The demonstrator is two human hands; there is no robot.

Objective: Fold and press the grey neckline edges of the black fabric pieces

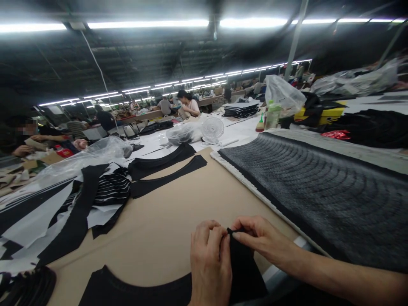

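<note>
A curved black fabric piece (140, 291) lies along the near edge of the tan work surface (178, 216), its right end raised between my hands. My left hand (210, 255) is closed, with thumb and fingers pinching the top edge of that end. Close beside it, my right hand (255, 236) pinches the same edge between thumb and fingers. The part under my left palm is hidden. Two more curved black pieces (168, 174) lie flat toward the far side of the surface.
Right of me, a black textured sheet (318, 187) covers a white-edged board. Striped and black pieces (111, 185) are piled at left. Beyond stand a small fan (212, 129), a bottle (273, 114), plastic bags and a yellow box (318, 114). Several people sit at farther tables.
</note>
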